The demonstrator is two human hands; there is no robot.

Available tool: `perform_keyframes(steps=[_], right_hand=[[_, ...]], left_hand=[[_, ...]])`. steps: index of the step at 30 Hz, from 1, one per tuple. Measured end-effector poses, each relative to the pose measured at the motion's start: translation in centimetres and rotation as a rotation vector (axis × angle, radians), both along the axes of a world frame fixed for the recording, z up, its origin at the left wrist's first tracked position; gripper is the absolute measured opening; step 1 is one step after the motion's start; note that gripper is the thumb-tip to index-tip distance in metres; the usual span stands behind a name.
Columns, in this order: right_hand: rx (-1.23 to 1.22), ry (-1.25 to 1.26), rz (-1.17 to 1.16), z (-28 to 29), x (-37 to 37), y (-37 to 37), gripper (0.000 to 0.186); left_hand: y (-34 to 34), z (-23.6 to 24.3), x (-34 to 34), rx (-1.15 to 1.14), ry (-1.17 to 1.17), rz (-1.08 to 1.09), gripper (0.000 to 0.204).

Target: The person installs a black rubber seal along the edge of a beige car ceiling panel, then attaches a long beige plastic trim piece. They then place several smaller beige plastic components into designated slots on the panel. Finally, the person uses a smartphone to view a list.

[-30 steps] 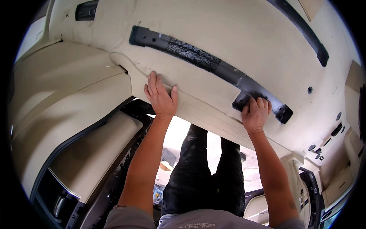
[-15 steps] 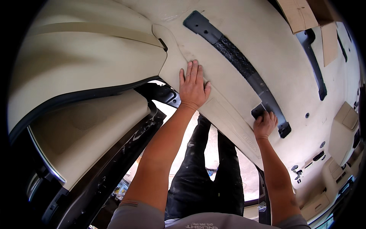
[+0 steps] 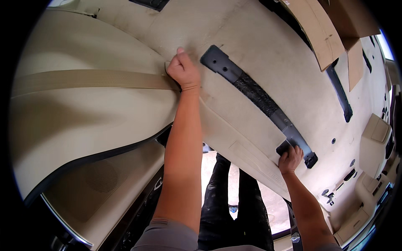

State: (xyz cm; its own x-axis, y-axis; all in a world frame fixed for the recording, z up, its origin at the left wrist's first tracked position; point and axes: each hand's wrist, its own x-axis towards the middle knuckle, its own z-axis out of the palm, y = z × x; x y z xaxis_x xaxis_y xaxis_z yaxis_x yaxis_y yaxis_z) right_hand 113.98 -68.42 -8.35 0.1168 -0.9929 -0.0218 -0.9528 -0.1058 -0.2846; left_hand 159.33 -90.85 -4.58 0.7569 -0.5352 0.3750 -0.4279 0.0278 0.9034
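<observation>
Biggest thing by a mile is the beige floor [image 3: 234, 25], which fills most of the view beyond the person. Then there's the beige side panel [image 3: 92, 117] taking up the left, with its edge curving in toward the middle.

Next down is the long beige sill trim [image 3: 247, 152], and that's the piece everything lines up around. It lies across in front of the person, between the hands, long axis slanting from far left to near right. The left hand is up by its far end, the right hand down along its inner edge nearer the other end. So neither is really at the middle, and the right one looks closer to the bulk of it.

A flat tan strap [image 3: 96, 79] crosses the side panel and runs out right by the left hand. The dark rail [image 3: 256, 93] sits just past the trim, slanting roughly the same way; its near end is right by the right hand, its far end clear of the left.

Now the hands. The left hand [image 3: 184, 72] is balled up with the thumb side up, at the side panel's corner. Can't tell if there's anything pinched in there. The right hand [image 3: 292, 160] has its fingers curled over beside a little black tab [image 3: 283, 146] off the rail; looks like contact, but whether it's actually gripping, no idea.
</observation>
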Motion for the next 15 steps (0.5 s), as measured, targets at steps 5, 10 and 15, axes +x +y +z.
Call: perform_keyframes(steps=[5, 10, 15], right_hand=[[-0.024, -0.013, -0.026, 0.4, -0.3, -0.3, 0.022], [0.004, -0.041, -0.085, 0.4, -1.1, 0.1, 0.024], [0.055, -0.081, -0.089, 1.1, -1.0, -0.4, 0.02]], left_hand=[[-1.5, -2.5, -1.4, 0.117, -0.12, -0.061, 0.045], [3.9, 4.2, -3.1, -0.05, -0.023, -0.284, 0.051], [11.5, -1.8, -4.5, 0.218, -0.553, -0.504, 0.047]])
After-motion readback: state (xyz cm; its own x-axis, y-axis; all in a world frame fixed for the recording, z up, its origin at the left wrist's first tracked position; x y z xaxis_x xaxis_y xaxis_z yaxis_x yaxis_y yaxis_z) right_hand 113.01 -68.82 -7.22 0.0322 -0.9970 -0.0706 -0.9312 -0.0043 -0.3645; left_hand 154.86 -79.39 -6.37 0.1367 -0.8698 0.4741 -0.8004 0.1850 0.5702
